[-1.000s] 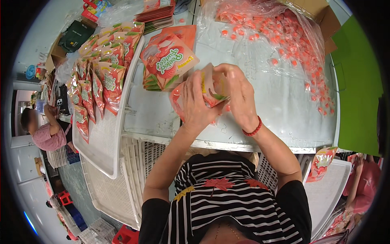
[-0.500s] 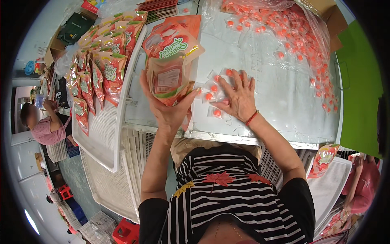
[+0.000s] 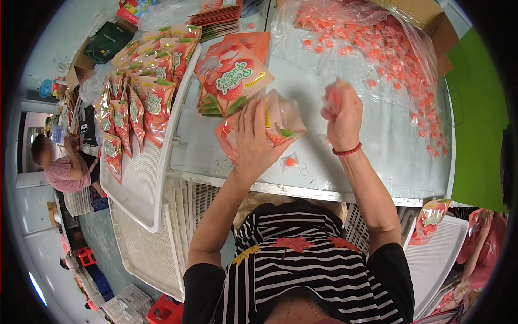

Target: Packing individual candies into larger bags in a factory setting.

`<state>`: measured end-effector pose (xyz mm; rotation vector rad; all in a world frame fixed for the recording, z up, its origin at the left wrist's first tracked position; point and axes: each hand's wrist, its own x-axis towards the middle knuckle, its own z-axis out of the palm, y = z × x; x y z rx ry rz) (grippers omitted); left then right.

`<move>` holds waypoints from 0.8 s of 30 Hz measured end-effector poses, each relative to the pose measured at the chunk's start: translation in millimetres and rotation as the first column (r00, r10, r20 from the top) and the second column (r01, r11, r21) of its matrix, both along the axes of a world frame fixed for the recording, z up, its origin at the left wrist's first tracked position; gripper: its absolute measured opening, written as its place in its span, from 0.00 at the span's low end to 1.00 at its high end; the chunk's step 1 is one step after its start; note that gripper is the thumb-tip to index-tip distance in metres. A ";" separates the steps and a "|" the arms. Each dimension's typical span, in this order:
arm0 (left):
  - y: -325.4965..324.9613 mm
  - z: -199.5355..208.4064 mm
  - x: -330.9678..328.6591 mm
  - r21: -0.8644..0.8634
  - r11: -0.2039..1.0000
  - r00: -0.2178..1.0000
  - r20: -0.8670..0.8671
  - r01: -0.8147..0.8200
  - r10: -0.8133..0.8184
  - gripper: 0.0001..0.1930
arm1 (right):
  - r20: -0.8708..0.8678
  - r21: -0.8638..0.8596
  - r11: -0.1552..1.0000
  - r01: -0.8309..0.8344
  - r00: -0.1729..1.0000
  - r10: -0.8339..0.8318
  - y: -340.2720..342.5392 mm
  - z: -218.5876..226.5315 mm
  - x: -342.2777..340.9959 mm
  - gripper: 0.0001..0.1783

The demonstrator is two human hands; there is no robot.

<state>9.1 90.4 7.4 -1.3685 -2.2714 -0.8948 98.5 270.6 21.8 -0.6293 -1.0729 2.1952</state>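
My left hand lies over a pink-red stand-up pouch, its fingers wrapped across the front. The pouch is tilted low above the table, its clear mouth facing right. To the right of that mouth, my right hand is closed around small wrapped red candies; motion blur hides how many. One wrapped candy rests on the table just below the pouch. Beyond my left hand lies a stack of flat pouches of the same kind.
A white mesh tray of filled pouches stands at the left. Loose wrapped candies spill from a clear plastic bag at the far right, beside a cardboard box. A green panel borders the table's right side. Two other people are nearby.
My right hand has picked up candies from the table and lifted, closing around them. My left hand has turned the pouch, bringing its mouth to the right and nearer the right hand.
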 end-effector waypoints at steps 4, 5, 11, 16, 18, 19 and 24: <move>14.9 1.2 3.9 0.016 1.000 1.000 0.005 0.004 -0.004 0.51 | -0.171 -0.014 0.999 -0.039 0.985 0.036 -25.3 31.5 -21.5 0.08; 17.3 0.3 4.2 0.016 1.000 1.000 0.002 0.003 -0.003 0.51 | -0.084 0.148 0.988 -0.040 0.995 0.053 -34.9 30.9 -20.1 0.08; 21.4 -4.0 4.8 0.098 0.995 1.000 -0.002 0.015 -0.015 0.49 | 0.072 0.743 0.668 0.042 0.987 -0.141 -48.0 21.5 -22.6 0.11; 20.4 -13.0 -7.1 0.101 0.995 0.996 -0.083 -0.025 0.034 0.48 | 0.240 0.907 0.361 -0.215 0.970 -0.025 -62.0 33.0 -11.2 0.17; 17.7 -3.2 -4.4 0.121 0.992 0.999 -0.033 -0.036 0.040 0.48 | 0.317 0.877 0.365 -0.312 0.947 0.048 -59.9 35.7 -5.0 0.22; 14.1 3.7 -2.6 0.134 0.990 0.996 0.080 -0.045 0.035 0.48 | 0.192 0.905 0.393 -0.161 0.980 -0.041 -55.1 31.7 -2.3 0.22; -14.5 19.6 -13.9 0.421 0.884 0.822 0.564 -0.203 -0.080 0.56 | 0.205 0.979 0.100 -0.179 0.830 -0.519 34.2 -40.1 33.7 0.21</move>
